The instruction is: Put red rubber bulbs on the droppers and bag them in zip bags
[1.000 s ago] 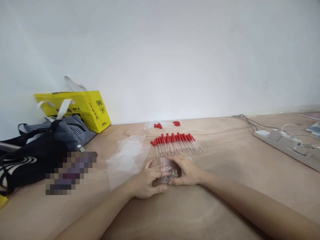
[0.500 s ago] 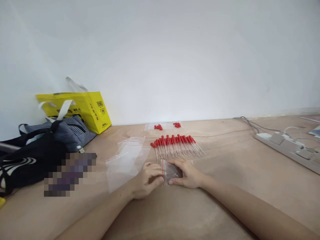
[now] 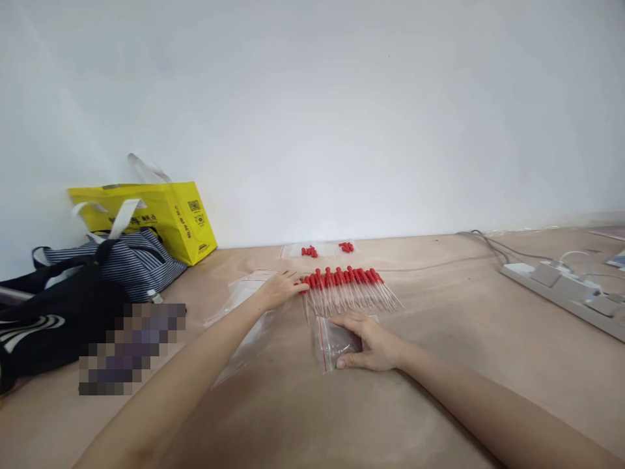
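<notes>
A row of thin clear sticks with red tops [image 3: 349,286] lies on the wooden table. At the row's left end, my left hand [image 3: 286,288] has its fingertips closed around a red top. My right hand [image 3: 374,342] rests on a small clear zip bag [image 3: 334,345] with a red line along its open side, holding it between thumb and fingers. Several flat clear bags [image 3: 247,293] lie beneath and beside my left forearm. Further back, another clear bag [image 3: 326,249] has two small groups of red tops on it.
On the left stand a yellow bag [image 3: 190,221], a striped bag [image 3: 146,257] and a black bag [image 3: 63,326], with a blurred-out item in front. A white power strip [image 3: 561,293] with plugs and cables is on the right.
My left hand has moved up and away from the small bag's edge to the left end of the red-topped row. The right hand has stayed on the bag.
</notes>
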Motion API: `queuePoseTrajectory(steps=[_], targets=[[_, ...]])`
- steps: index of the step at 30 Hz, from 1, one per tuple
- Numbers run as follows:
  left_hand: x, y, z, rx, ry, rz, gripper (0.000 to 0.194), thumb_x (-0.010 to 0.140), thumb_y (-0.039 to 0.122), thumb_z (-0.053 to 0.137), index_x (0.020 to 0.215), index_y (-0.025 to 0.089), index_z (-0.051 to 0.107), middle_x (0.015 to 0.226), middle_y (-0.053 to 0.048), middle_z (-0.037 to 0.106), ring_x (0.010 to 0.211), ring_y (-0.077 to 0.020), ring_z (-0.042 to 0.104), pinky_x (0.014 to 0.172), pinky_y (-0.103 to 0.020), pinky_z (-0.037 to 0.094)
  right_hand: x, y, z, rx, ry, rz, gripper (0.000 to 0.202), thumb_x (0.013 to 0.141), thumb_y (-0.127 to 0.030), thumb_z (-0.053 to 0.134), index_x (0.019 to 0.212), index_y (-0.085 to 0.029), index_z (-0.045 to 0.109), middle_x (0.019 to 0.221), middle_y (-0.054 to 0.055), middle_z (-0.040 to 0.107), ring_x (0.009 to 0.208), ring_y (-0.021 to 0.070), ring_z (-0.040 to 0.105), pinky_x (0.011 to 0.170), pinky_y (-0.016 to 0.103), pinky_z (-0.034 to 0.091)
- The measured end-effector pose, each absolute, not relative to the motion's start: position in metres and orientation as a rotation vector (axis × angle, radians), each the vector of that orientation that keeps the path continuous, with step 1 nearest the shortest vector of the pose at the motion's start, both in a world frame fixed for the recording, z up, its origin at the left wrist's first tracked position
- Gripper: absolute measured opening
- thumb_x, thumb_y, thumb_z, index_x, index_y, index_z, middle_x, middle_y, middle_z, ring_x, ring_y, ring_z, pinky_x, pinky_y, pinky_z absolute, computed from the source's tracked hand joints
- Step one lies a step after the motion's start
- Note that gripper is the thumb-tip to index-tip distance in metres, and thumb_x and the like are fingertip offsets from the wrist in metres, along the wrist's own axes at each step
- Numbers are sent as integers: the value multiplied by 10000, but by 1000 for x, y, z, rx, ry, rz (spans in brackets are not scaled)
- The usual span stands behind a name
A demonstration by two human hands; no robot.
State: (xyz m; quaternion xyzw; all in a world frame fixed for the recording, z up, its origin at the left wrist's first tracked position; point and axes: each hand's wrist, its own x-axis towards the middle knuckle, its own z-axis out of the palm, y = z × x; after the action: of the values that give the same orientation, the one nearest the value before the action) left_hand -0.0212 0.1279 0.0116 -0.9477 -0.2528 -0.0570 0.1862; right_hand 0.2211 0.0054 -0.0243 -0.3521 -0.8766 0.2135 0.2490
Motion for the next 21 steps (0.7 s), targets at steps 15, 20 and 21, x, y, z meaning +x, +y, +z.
queuePoseTrajectory(steps=[15, 20, 21], targets=[[-24, 138, 20, -2726, -543, -74, 228, 823, 86, 427, 971, 206, 553, 1098, -58, 575, 1005, -169, 497, 895, -337, 348, 219, 3, -17, -968, -2477, 466, 720, 671, -557, 580, 1257, -189, 382, 1116, 100, 549, 1004, 235, 486, 905, 390, 285], [-57, 102, 24, -2647, -762, -333, 251, 837, 105, 367, 976, 199, 554, 1043, -60, 600, 977, -183, 521, 869, -347, 388, 218, 2, -18, -1014, -2456, 421, 696, 680, -569, 559, 1240, -187, 399, 1135, 98, 547, 1013, 242, 486, 908, 395, 271], [-65, 91, 23, -2640, -820, -409, 245, 845, 125, 349, 943, 199, 561, 1002, -55, 612, 944, -176, 538, 847, -332, 408, 218, 2, -18, -1023, -2452, 416, 697, 681, -571, 556, 1239, -183, 401, 1133, 99, 548, 1011, 244, 486, 905, 397, 274]])
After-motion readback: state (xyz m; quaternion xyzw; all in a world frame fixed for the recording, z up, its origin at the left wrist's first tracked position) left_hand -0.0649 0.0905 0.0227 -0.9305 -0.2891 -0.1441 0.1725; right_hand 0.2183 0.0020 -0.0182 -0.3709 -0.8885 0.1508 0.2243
